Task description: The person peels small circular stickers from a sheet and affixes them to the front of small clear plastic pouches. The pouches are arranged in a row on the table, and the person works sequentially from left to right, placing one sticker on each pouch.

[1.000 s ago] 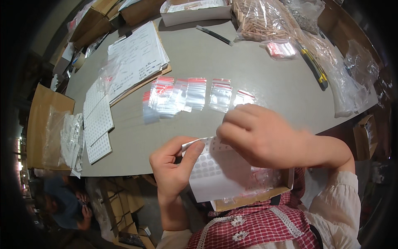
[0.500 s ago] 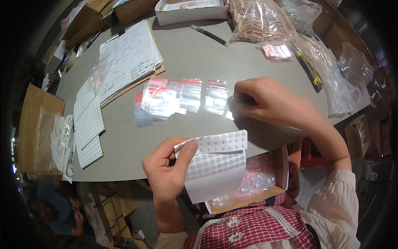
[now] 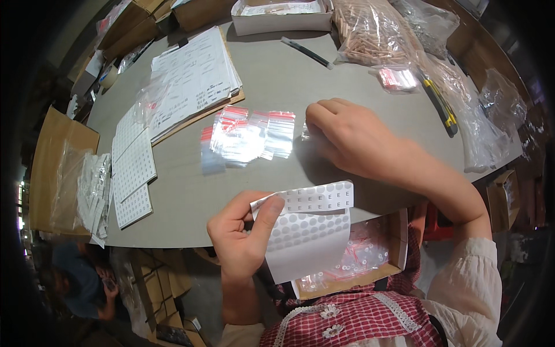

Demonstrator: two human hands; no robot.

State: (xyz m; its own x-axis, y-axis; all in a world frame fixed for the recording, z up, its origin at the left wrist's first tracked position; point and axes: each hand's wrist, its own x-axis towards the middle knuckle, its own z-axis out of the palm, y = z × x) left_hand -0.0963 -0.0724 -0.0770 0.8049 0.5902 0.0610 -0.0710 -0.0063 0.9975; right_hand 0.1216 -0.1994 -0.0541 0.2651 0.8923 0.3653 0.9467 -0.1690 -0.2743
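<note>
My left hand (image 3: pixel 243 231) grips a folded sheet of round stickers (image 3: pixel 312 228) between thumb and fingers, over the table's near edge. The folded-over strip bears printed round labels; below it are rows of greyish circles and a blank backing. My right hand (image 3: pixel 352 136) rests low over the table, fingers curled downward, and its fingertips are hidden. A sliver of clear plastic (image 3: pixel 304 133) shows beside those fingers. Just left lie overlapping small clear zip bags (image 3: pixel 243 139) with red strips. Under the sheet, an open cardboard box (image 3: pixel 399 243) holds red-edged bags with small ring-like pieces.
Papers on a clipboard (image 3: pixel 193 81) and more label sheets (image 3: pixel 133 173) lie at left. Behind are a dark pen (image 3: pixel 306 53) and a white box (image 3: pixel 283 22). A bag of wooden sticks (image 3: pixel 373 37), a yellow-black cutter (image 3: pixel 439 107) and loose plastic (image 3: pixel 477 133) occupy the right.
My right hand has moved left and now covers the separate small stack of zip bags seen before. My left hand keeps hold of the sticker sheet. The whole view has shifted slightly.
</note>
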